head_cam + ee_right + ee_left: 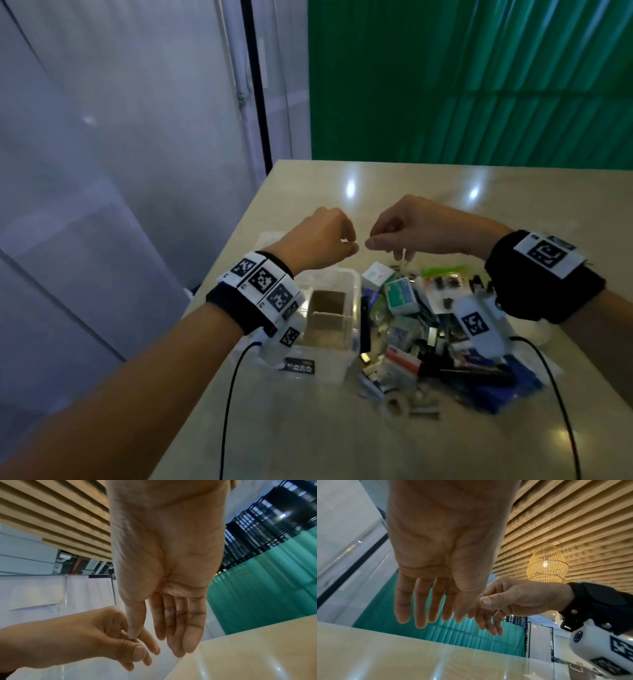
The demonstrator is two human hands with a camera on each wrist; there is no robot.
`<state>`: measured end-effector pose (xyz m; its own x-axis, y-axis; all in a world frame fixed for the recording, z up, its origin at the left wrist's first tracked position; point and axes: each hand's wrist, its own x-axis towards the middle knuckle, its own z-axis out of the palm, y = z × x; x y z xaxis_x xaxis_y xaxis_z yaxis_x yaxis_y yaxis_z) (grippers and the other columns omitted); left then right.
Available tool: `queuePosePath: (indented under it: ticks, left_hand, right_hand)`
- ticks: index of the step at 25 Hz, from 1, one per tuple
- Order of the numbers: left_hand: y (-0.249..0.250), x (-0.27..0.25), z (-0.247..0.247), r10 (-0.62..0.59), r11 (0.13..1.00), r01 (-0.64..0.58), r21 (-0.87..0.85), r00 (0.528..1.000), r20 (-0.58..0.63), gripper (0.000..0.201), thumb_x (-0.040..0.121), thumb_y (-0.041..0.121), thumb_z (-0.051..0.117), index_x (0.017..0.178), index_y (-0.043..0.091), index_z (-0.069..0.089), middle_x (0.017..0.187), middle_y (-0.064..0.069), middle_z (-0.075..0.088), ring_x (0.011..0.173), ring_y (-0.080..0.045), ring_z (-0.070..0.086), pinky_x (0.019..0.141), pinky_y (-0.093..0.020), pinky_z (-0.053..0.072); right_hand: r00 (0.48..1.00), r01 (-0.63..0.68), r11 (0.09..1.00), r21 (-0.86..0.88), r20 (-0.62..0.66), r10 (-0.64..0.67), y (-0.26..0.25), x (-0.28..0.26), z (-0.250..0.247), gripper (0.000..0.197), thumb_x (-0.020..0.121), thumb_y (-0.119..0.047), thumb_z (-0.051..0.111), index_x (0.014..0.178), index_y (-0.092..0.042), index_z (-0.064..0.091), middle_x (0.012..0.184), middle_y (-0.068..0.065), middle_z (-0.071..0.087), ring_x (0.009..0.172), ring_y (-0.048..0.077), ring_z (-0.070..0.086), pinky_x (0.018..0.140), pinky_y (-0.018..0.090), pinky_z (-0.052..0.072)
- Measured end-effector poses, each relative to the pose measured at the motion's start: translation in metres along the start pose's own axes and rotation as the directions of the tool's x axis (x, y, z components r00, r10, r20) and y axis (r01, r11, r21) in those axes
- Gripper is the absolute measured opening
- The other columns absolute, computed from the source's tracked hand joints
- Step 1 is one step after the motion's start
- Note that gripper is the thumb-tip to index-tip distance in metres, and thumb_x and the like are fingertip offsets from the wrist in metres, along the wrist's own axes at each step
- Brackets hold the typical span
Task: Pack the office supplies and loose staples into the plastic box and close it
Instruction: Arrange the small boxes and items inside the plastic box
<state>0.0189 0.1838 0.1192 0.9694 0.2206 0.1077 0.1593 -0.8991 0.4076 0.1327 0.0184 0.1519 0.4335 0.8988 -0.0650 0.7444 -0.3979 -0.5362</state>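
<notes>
Lying nearest, the supplies (442, 329) sit heaped just right of the open box (329, 325) — handy for loading. Beyond, raised over the table (376, 445), left hand (320, 240) and right hand (411, 229) meet thumb-to-thumb, fingers loosely extended — whether they pinch anything, I cannot tell.

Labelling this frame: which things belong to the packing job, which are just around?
Job:
plastic box, open
pile of office supplies
left hand
right hand

Just around:
table
green curtain
wicker lamp
</notes>
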Motion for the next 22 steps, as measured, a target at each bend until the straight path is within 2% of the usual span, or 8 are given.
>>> queuePosePath:
  ticks: [3, 7, 9, 12, 16, 19, 21, 22]
  left_hand:
    - [0.044, 0.023, 0.03, 0.035, 0.998, -0.039, 0.043, 0.996, 0.082, 0.027, 0.089, 0.032, 0.07, 0.108, 0.014, 0.074, 0.107, -0.005, 0.072, 0.093, -0.021, 0.067, 0.087, -0.037, 0.055]
    - [0.096, 0.048, 0.079, 0.044, 0.996, -0.059, 0.062, 0.975, 0.216, 0.024, 0.086, 0.028, 0.072, 0.098, 0.008, 0.074, 0.087, -0.007, 0.068, 0.083, -0.026, 0.066, 0.071, -0.034, 0.051]
    - [0.108, 0.057, 0.103, 0.025, 0.995, -0.051, 0.09, 0.964, 0.265, 0.023, 0.084, 0.026, 0.073, 0.093, 0.004, 0.074, 0.084, -0.01, 0.069, 0.08, -0.028, 0.067, 0.069, -0.037, 0.054]
    - [0.106, 0.068, 0.128, -0.03, 0.987, -0.017, 0.158, 0.956, 0.291, 0.027, 0.082, 0.023, 0.075, 0.099, 0.002, 0.072, 0.093, -0.015, 0.072, 0.082, -0.03, 0.069, 0.078, -0.045, 0.059]
    - [0.085, 0.076, 0.15, -0.127, 0.953, 0.012, 0.302, 0.923, 0.362, 0.046, 0.077, 0.022, 0.081, 0.117, 0.008, 0.062, 0.102, -0.012, 0.067, 0.087, -0.031, 0.067, 0.078, -0.046, 0.06]
    - [0.069, 0.08, 0.162, -0.163, 0.921, -0.004, 0.39, 0.904, 0.395, 0.038, 0.075, 0.036, 0.078, 0.105, 0.018, 0.063, 0.087, -0.003, 0.066, 0.075, -0.026, 0.065, 0.067, -0.043, 0.061]
    - [0.065, 0.088, 0.167, -0.194, 0.916, 0.026, 0.401, 0.903, 0.383, 0.036, 0.069, 0.042, 0.076, 0.094, 0.022, 0.061, 0.077, 0.0, 0.065, 0.07, -0.023, 0.064, 0.064, -0.042, 0.061]
    - [0.063, 0.091, 0.17, -0.207, 0.918, 0.043, 0.395, 0.9, 0.383, 0.039, 0.064, 0.041, 0.076, 0.093, 0.021, 0.06, 0.076, 0.001, 0.065, 0.07, -0.024, 0.064, 0.064, -0.042, 0.062]
  right_hand:
    - [0.996, -0.084, 0.995, 0.057, -0.019, 0.086, 0.045, -0.032, -0.01, 0.022, 0.092, -0.032, 0.071, 0.091, -0.01, 0.077, 0.071, 0.007, 0.073, 0.062, 0.019, 0.071, 0.059, 0.028, 0.059]
    - [0.985, -0.169, 0.979, 0.115, -0.021, 0.172, 0.101, -0.068, -0.01, 0.024, 0.096, -0.028, 0.068, 0.088, -0.006, 0.076, 0.075, 0.012, 0.074, 0.069, 0.029, 0.072, 0.057, 0.026, 0.058]
    - [0.979, -0.201, 0.971, 0.131, -0.015, 0.205, 0.123, -0.08, -0.007, 0.024, 0.095, -0.028, 0.068, 0.086, -0.007, 0.076, 0.076, 0.013, 0.074, 0.071, 0.029, 0.071, 0.06, 0.031, 0.06]
    - [0.971, -0.229, 0.96, 0.159, -0.038, 0.237, 0.151, -0.089, -0.001, 0.025, 0.094, -0.028, 0.071, 0.083, -0.007, 0.075, 0.074, 0.014, 0.072, 0.069, 0.03, 0.071, 0.065, 0.039, 0.06]
    - [0.971, -0.225, 0.953, 0.202, -0.034, 0.236, 0.17, -0.094, 0.007, 0.025, 0.094, -0.028, 0.07, 0.081, -0.007, 0.075, 0.077, 0.014, 0.072, 0.068, 0.023, 0.065, 0.068, 0.043, 0.057]
    - [0.986, -0.166, 0.973, 0.163, 0.012, 0.166, 0.167, -0.092, 0.013, 0.028, 0.095, -0.028, 0.069, 0.079, -0.006, 0.075, 0.075, 0.012, 0.071, 0.067, 0.028, 0.063, 0.064, 0.039, 0.054]
    - [0.99, -0.14, 0.98, 0.139, 0.029, 0.137, 0.165, -0.09, 0.013, 0.025, 0.095, -0.029, 0.068, 0.084, -0.008, 0.077, 0.078, 0.012, 0.073, 0.074, 0.032, 0.068, 0.069, 0.042, 0.057]
    - [0.991, -0.13, 0.981, 0.145, 0.033, 0.126, 0.164, -0.089, 0.012, 0.024, 0.095, -0.029, 0.068, 0.086, -0.009, 0.077, 0.079, 0.012, 0.074, 0.077, 0.031, 0.07, 0.071, 0.044, 0.057]
